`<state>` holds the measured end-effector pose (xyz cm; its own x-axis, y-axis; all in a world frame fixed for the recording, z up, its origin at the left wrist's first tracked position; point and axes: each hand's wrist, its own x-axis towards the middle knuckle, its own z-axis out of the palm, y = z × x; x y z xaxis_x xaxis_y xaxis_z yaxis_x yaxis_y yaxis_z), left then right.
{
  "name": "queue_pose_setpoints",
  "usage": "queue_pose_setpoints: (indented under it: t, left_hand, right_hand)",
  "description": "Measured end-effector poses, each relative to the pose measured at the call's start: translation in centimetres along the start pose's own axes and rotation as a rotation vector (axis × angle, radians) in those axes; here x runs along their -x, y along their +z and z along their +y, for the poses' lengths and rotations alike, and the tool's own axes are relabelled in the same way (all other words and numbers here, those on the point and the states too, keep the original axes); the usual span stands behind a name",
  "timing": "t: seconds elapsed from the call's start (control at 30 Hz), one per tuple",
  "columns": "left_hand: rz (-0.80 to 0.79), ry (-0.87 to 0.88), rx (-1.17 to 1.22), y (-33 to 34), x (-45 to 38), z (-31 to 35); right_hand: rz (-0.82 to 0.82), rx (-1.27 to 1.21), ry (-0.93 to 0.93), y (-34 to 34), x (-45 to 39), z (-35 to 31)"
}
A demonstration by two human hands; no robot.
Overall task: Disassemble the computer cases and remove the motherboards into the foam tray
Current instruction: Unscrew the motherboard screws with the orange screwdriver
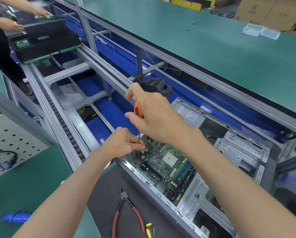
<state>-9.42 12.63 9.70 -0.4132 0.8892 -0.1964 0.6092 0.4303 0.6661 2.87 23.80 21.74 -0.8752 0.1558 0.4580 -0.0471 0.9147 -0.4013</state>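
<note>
Fingers of my right hand (154,115) grip one orange screwdriver (138,111), my left hand (122,143) pinching its shaft over one motherboard (168,162) inside one open case (229,152).

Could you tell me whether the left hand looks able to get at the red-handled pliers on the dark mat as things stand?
Probably not right away: the left hand is pinching the orange-handled screwdriver's shaft. The red-handled pliers lie uncovered beside the open grey computer case.
</note>
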Motion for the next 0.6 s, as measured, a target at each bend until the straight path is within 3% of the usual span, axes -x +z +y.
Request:
queue_pose_setpoints:
  t: [0.23, 0.37, 0.6]
  left_hand:
    - [0.04, 0.04, -0.009, 0.3, 0.3, -0.2]
    - [0.078, 0.044, 0.018, 0.3, 0.4, 0.0]
    - [0.143, 0.097, 0.053, 0.0, 0.0, 1.8]
  right_hand:
    - [0.062, -0.339, 0.254, 2.8, 2.7, 1.9]
    - [0.013, -0.313, 0.253, 3.4, 3.1, 2.5]
    - [0.111, -0.311, 0.239, 1.8, 2.4, 2.3]
